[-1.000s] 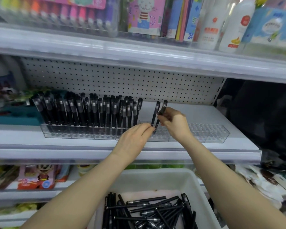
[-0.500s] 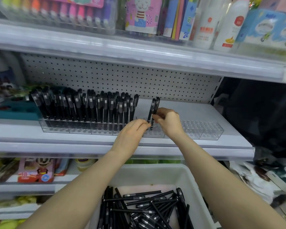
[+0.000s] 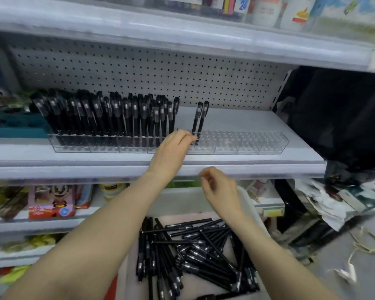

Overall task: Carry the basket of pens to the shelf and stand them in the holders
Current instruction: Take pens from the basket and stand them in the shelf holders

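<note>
A clear pen holder [image 3: 236,144] runs along the white shelf [image 3: 258,167]. Its left part is packed with upright black pens [image 3: 108,118]; its right part has bare slots. Two more black pens [image 3: 200,118] stand apart near its middle. My left hand [image 3: 171,148] reaches over the shelf edge, and its fingertips pinch the foot of the left one of those two pens. My right hand [image 3: 219,187] hangs lower, in front of the shelf edge, fingers loosely curled and holding nothing. Below, the white basket [image 3: 182,192] holds several loose black pens [image 3: 193,252].
A pegboard [image 3: 139,72] backs the shelf. A teal box [image 3: 15,128] sits left of the holder. Bottles and boxes fill the upper shelf [image 3: 268,16]. Packaged goods [image 3: 52,202] lie on lower shelves at left. Dark bags [image 3: 344,118] and papers [image 3: 344,202] crowd the right.
My right hand let go of the second pen, which now stands in the holder, and dropped back toward the basket. My left hand stayed at the pens' base.
</note>
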